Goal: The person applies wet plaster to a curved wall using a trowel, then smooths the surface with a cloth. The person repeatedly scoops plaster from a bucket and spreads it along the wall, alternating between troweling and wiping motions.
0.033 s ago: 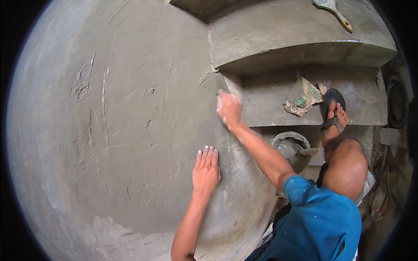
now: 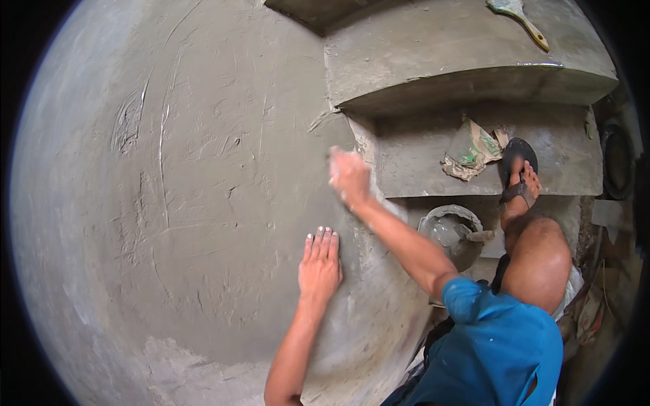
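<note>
My left hand [image 2: 321,265] lies flat on the grey plastered wall [image 2: 203,176], its fingers stretched out and their tips whitened. Up and to the right of it, my right hand [image 2: 351,177] is closed against the wall, close to the rough corner where the wall meets the steps. Motion blurs the right hand, and whatever its curled fingers may hold is hidden. Ridges, scratches and thin raised lines mark the damp-looking plaster to the left of both hands.
A bucket [image 2: 425,222] with wet grey mix and a stick-like handle [image 2: 481,236] stands below the right forearm. Crumpled torn paper [image 2: 470,150] lies on a concrete step [image 2: 406,162], beside my sandalled foot [image 2: 520,177]. A paintbrush [image 2: 528,26] rests on the step above.
My right hand has shifted slightly left and down along the wall. The left hand has stayed in place.
</note>
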Motion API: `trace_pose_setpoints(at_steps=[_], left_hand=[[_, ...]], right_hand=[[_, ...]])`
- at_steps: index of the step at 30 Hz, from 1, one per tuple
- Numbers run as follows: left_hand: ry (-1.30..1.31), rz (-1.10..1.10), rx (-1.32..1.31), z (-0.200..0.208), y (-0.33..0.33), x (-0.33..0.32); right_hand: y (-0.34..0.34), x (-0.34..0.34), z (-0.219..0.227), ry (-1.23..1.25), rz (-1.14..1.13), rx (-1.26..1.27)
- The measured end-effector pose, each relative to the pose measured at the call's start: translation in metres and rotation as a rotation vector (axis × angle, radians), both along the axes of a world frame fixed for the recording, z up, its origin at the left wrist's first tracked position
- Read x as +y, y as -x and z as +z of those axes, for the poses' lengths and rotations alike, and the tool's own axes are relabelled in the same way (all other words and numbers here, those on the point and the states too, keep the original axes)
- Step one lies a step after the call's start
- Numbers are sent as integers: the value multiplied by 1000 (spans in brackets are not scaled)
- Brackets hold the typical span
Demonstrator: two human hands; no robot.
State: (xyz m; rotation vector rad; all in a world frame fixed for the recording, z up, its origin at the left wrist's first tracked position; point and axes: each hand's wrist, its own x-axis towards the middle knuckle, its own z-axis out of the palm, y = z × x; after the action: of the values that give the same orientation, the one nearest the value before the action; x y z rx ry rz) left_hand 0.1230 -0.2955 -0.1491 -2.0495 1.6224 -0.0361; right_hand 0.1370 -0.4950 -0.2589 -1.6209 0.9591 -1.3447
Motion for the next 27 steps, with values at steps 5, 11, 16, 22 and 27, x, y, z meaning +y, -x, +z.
trace_pose_setpoints(at_steps=[5,11,16,22,27], left_hand=[[-224,114,-10,12,-4,-4],[-66,-39,-53,16,-1,-3],[-57,-45,-58,14,-2,-2],[-51,-21,-8,15,-2,-7],[-53,-32,-39,17,-2,-6]], right_hand=[[15,34,7,290,33,-278],[20,-35,-37,-374,-38,178],[6,-32,-35,-417,93,82],[16,-1,-18,-225,240,-192],[12,-62,-39,-432,-100,21]])
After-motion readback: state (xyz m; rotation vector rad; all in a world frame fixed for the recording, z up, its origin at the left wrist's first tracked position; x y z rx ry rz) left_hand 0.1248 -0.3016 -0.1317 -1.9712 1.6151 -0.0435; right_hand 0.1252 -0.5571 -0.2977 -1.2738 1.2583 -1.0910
